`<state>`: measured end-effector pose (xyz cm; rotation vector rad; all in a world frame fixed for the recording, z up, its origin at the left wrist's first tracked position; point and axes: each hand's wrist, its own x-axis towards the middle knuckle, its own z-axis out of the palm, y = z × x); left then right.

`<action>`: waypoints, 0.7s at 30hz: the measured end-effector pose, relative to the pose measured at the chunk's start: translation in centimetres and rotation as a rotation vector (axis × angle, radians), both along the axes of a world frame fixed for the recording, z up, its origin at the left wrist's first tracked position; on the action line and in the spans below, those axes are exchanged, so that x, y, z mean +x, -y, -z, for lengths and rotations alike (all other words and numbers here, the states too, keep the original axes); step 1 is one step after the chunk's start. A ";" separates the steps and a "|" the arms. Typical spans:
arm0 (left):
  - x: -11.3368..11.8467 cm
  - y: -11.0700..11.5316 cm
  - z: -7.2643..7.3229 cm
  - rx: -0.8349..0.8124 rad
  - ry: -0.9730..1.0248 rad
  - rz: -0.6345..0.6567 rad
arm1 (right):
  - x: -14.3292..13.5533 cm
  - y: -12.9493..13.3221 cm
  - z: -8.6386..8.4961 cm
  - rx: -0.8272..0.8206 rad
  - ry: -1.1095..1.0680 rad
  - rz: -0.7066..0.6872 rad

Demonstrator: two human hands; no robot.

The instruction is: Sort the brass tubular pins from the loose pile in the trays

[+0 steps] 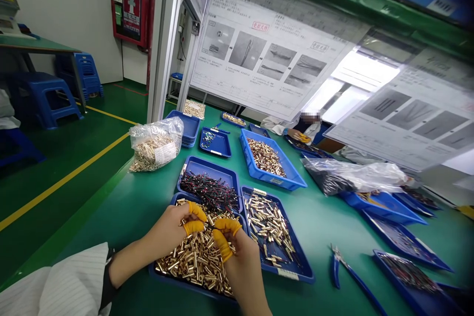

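Well, I see the left hand (177, 224) and right hand (240, 249) pinched nearly closed, whether on anything I can't tell, above tubes (198, 260) lying every which way, wires (211, 188) just beyond, nearer the left.

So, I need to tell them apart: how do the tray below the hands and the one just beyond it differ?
The near tray holds shiny gold-coloured metal sleeves; the far tray, thin red and black wires. Sleeves reach the near tray's front edge, while the far tray shows bare blue along its far side. Both trays are blue.
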<state>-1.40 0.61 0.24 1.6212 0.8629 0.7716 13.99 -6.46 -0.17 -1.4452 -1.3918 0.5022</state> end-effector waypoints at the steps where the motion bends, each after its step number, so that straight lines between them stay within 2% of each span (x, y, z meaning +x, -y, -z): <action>1: 0.0 0.0 0.0 0.000 0.003 -0.001 | 0.0 0.0 0.2 0.003 0.009 0.002; 9: 0.5 -0.8 -0.5 0.063 -0.060 0.096 | 0.2 0.1 0.7 0.089 0.263 0.060; 12: 0.6 -1.2 -0.4 0.154 -0.130 0.162 | 0.6 0.0 0.6 0.105 0.318 0.027; 16: 0.6 -1.5 -0.4 0.308 -0.178 0.229 | 0.9 -0.1 0.6 0.088 0.297 0.035; 21: 0.8 -1.4 -0.4 0.292 -0.142 0.249 | 1.2 -0.2 1.2 0.026 0.260 0.045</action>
